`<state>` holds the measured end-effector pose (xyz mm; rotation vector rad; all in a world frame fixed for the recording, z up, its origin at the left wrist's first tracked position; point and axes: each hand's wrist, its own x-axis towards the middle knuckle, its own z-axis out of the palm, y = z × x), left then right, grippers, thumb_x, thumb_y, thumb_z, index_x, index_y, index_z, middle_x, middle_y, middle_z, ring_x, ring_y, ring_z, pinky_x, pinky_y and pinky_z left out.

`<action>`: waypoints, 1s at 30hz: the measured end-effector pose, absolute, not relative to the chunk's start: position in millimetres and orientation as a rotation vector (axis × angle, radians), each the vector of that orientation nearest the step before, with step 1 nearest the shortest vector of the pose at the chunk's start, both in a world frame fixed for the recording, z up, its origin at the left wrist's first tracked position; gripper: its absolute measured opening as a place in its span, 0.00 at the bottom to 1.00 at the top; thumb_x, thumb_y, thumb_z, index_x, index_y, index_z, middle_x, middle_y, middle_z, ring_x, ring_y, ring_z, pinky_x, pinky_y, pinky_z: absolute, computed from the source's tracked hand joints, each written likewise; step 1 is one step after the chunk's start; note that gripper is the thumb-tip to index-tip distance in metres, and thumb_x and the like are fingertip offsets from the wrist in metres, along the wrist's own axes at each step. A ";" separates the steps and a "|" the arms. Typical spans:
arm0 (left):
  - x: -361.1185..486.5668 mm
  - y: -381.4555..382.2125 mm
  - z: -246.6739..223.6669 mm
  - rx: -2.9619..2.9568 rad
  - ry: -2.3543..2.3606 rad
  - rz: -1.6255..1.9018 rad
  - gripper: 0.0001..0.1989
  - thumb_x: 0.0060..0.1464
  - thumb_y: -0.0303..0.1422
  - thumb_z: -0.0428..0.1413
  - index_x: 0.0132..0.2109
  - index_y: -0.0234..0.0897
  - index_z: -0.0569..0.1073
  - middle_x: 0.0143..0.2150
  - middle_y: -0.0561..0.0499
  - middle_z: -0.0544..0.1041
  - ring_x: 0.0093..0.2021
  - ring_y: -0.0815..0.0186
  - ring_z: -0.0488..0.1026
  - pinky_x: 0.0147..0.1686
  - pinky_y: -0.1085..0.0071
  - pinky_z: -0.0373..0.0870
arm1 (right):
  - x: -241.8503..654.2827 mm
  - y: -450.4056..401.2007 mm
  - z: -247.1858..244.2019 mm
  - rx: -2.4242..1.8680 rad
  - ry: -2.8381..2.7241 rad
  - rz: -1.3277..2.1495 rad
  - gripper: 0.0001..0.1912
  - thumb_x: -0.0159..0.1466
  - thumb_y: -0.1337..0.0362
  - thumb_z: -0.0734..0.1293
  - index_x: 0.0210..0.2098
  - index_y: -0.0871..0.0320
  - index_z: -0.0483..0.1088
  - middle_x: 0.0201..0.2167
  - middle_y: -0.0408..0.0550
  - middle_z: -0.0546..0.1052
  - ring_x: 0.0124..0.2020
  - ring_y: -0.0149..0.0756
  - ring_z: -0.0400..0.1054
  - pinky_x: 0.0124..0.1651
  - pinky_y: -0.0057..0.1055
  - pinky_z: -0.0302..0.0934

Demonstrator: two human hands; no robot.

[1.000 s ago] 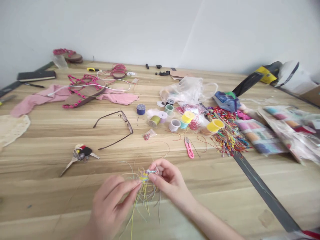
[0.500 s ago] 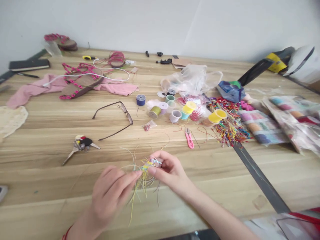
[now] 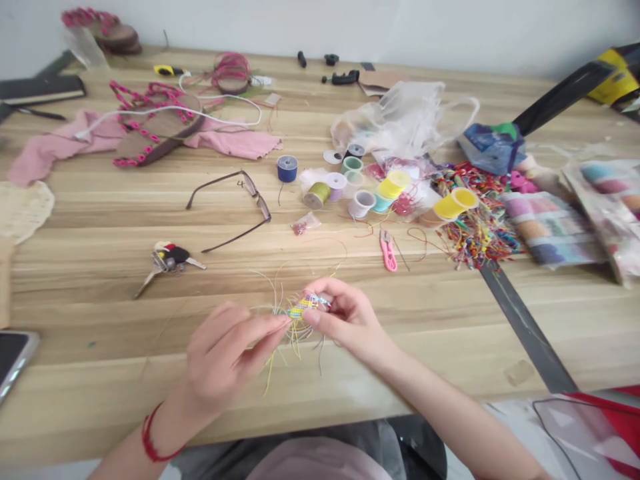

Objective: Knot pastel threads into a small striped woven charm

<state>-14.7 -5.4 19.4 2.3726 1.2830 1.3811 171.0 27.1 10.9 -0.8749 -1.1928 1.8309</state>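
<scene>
A small knotted piece of yellow, pale blue and purple cord (image 3: pixel 302 307) is held above the table near its front edge, loose cord ends fanning out around it. My right hand (image 3: pixel 347 317) pinches its right part between thumb and fingers. At its left edge, my left hand (image 3: pixel 233 347) has thumb and forefinger pressed together; a cord seems to be between them, though the tips hide most of it. Yellow cord ends (image 3: pixel 269 373) hang down below the piece.
Pink thread snips (image 3: pixel 388 252) lie beyond my right hand, near thread spools (image 3: pixel 361 204) and a heap of coloured cords (image 3: pixel 480 233). Eyeglasses (image 3: pixel 235 233), keys (image 3: pixel 167 261) and a sandal (image 3: pixel 160 130) are on the left. A phone (image 3: pixel 15 360) rests at the left edge.
The view has tilted down and shifted, so the table's front edge and my lap now show. Both hands keep hold of the knotted piece, with little change in their pose.
</scene>
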 end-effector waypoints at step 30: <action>-20.1 -9.3 15.9 2.349 1.336 1.390 0.08 0.52 0.28 0.65 0.39 0.37 0.74 0.23 0.59 0.75 0.19 0.75 0.61 0.19 0.75 0.60 | 169.8 27.3 10.5 -0.810 -0.902 2.164 0.12 0.54 0.55 0.74 0.30 0.57 0.75 0.17 0.35 0.66 0.16 0.21 0.50 0.18 0.23 0.43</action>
